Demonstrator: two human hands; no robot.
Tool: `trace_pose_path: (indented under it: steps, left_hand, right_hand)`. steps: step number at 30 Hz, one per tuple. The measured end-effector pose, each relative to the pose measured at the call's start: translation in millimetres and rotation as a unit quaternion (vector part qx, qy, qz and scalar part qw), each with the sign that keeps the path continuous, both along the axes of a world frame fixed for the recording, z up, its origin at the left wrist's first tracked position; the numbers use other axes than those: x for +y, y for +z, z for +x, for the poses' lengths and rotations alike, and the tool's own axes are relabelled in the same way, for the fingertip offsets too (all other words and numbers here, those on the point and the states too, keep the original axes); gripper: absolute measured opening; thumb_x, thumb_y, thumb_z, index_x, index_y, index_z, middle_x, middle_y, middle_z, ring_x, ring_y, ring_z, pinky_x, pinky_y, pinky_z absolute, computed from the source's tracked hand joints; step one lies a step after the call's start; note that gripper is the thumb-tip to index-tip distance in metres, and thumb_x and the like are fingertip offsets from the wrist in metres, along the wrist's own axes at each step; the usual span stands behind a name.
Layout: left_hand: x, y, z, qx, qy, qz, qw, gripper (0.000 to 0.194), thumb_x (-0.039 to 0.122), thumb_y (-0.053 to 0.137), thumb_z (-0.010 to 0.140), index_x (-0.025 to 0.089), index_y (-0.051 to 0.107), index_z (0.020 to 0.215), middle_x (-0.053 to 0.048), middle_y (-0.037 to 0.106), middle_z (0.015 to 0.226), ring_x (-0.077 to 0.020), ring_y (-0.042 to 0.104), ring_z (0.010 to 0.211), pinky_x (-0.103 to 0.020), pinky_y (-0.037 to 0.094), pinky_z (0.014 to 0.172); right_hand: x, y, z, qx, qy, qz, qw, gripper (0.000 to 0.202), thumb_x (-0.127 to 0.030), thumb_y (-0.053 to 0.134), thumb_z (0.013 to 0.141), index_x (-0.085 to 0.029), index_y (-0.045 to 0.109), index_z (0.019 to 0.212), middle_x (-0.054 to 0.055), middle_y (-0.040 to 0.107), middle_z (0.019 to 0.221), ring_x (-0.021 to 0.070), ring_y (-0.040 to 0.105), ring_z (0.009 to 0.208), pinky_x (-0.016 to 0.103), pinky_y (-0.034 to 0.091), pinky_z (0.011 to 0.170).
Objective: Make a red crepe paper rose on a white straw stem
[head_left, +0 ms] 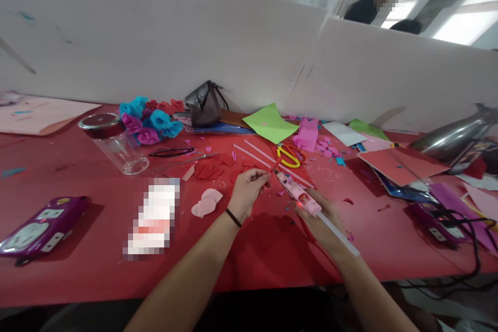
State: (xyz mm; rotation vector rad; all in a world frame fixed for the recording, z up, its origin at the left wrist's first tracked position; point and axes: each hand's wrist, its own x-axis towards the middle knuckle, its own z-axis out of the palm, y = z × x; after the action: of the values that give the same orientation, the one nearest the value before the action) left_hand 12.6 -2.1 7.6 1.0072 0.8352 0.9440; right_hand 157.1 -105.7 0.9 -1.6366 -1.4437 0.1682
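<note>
My left hand (248, 191), with a dark band at the wrist, pinches a small red paper piece (276, 164) between thumb and fingers. My right hand (324, 212) is wrapped round a pink hot glue gun (296, 192), its nozzle close to the red piece. A whitish glue stick (338, 234) runs out of the gun's back end, and a small red light glows on its side. Just beyond the nozzle lie yellow-handled scissors (288, 157). Red paper scraps (210, 168) lie beyond my left hand, and pale pink paper petals (206, 203) to its left.
Loose glue sticks (249, 153) cross the red table. Crepe-paper flowers (153, 122), a clear jar (130, 158) and a dark pouch (204, 106) stand farther back. Purple power strips (42, 228) sit left and right, with cables at right. A steel bottle (447, 135) lies far right.
</note>
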Motion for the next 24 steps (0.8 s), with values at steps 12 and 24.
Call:
trace_pose_path:
  steps: [12, 24]
  left_hand:
    - [1, 1.4, -2, -0.013, -0.007, -0.026, 1.000, 0.016, 0.028, 0.069, 0.061, 0.014, 0.063, 0.063, 0.000, 0.059, 0.052, -0.0044, 0.038, 0.043, -0.020, 0.024, 0.045]
    - [9, 2.4, -11, -0.163, -0.045, -0.134, 0.976, 0.020, 0.017, 0.070, 0.058, 0.015, 0.051, 0.065, 0.001, 0.055, 0.052, -0.0022, 0.033, 0.039, -0.017, 0.018, 0.041]
  right_hand:
    - [-1, 2.0, -1, -0.005, 0.027, 0.007, 1.000, 0.030, -0.041, 0.061, 0.078, -0.021, 0.049, 0.060, -0.002, 0.049, 0.057, 0.0111, 0.046, 0.051, 0.023, 0.038, 0.050]
    - [-26, 1.0, 104, -0.135, -0.082, -0.149, 0.976, 0.034, -0.043, 0.060, 0.071, -0.020, 0.060, 0.096, 0.009, 0.069, 0.086, 0.0240, 0.064, 0.075, 0.032, 0.047, 0.063]
